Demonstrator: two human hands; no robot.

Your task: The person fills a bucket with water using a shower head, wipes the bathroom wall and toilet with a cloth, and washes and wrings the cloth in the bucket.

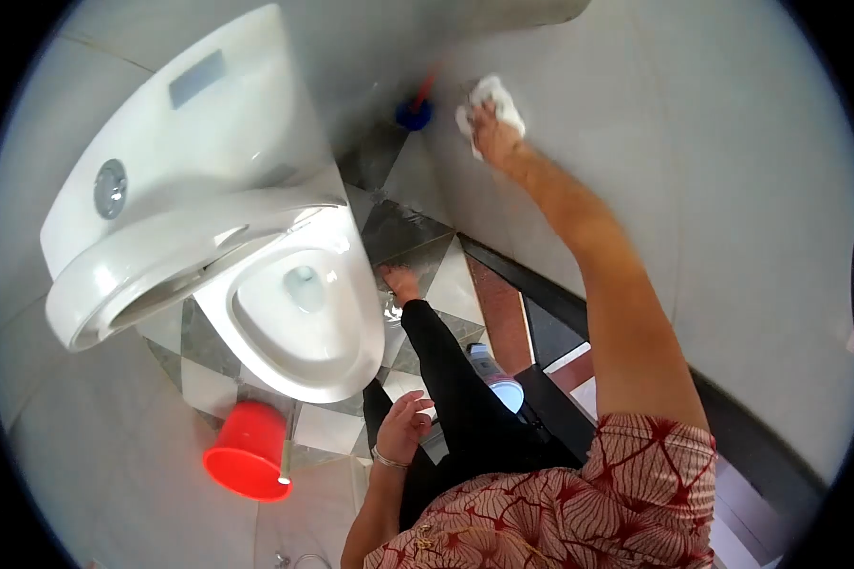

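Observation:
My right hand (pixel 495 135) presses a white cloth (pixel 499 95) against the grey wall (pixel 731 171), with the arm stretched far out. The fingers lie over the cloth, closed on it. Near my thigh, my left hand (pixel 403 431) hangs loosely curled, fingers a little apart and nothing visible in it. A bracelet circles that wrist. The white toilet (pixel 351 327) stands ahead on the left, its seat and lid (pixel 142 266) raised. Below the cloth, to its left, a blue toilet brush or plunger head (pixel 414 115) with a red handle rests in the corner.
A red bucket (pixel 247 450) stands on the checkered tile floor (pixel 327 427) left of my legs. A container with a pale blue lid (pixel 506 393) is beside my right leg. A dark threshold (pixel 522 275) runs along the wall's foot. My bare foot (pixel 401 283) is beside the toilet.

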